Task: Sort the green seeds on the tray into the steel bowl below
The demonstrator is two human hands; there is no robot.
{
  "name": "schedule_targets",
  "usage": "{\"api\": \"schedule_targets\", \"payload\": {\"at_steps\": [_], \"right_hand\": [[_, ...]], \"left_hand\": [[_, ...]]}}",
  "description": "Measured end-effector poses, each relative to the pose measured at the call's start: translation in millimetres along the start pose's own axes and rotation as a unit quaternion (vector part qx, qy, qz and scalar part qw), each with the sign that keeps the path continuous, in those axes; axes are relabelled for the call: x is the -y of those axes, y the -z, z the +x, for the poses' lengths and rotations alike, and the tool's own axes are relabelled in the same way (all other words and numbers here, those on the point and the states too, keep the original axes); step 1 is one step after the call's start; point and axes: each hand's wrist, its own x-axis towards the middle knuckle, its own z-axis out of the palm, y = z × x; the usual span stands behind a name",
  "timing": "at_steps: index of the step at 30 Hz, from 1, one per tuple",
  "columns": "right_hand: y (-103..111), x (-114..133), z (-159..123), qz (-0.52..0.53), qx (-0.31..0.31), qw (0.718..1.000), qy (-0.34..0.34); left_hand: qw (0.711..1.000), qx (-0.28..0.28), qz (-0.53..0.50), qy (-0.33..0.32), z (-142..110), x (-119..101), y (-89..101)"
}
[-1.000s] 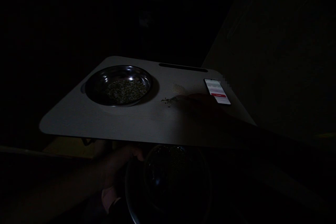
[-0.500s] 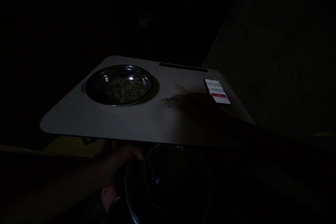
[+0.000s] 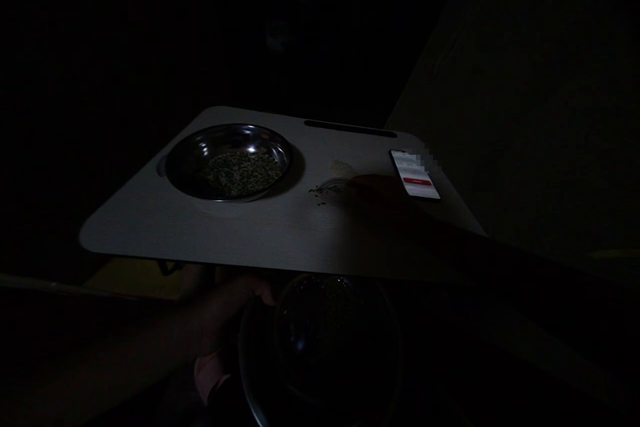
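Observation:
In the dark, my left hand [image 3: 250, 288] grips the upper left rim of a metal bowl [image 3: 247, 380] below the table's near edge. A dim patch of green grains shows inside that bowl. My right hand [image 3: 377, 195] lies low over the table in deep shadow, beside a small scatter of grains [image 3: 323, 193]; its fingers are too dark to make out. Left of it stands a wide shiny steel bowl [image 3: 173, 160], its bottom spread with pale and green grains [image 3: 245, 172].
The white folding table [image 3: 200, 230] has rounded corners and a dark slot [image 3: 350, 128] along its far edge. A lit phone [image 3: 417, 177] lies at the right. Near the scatter sits a small pale heap [image 3: 341, 167]. A wall [image 3: 540, 113] rises at the right.
The scattered grains beside my right hand look slightly fewer and shifted. My left hand and the lower bowl stay in place.

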Motion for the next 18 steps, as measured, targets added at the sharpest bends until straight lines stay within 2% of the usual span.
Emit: {"api": "schedule_targets", "payload": {"at_steps": [2,5,9,18], "right_hand": [[-0.3,1.5,-0.2,0.0,0.0,1.0,-0.003],[0.4,2.9,-0.8,0.0,-0.004,1.0,-0.008],[1.5,2.5,0.3,-0.001,-0.001,1.0,-0.009],[-0.6,0.7,2.4,-0.033,-0.014,0.999,0.002]], "left_hand": [[1.0,0.008,-0.012,0.017,0.3,-0.9,0.6],[1.0,0.016,-0.012,0.005,0.2,-2.2,1.1],[1.0,-0.003,-0.007,0.01,-0.3,-2.5,0.6],[1.0,0.008,-0.016,0.023,-2.3,-2.6,-0.1]]}}
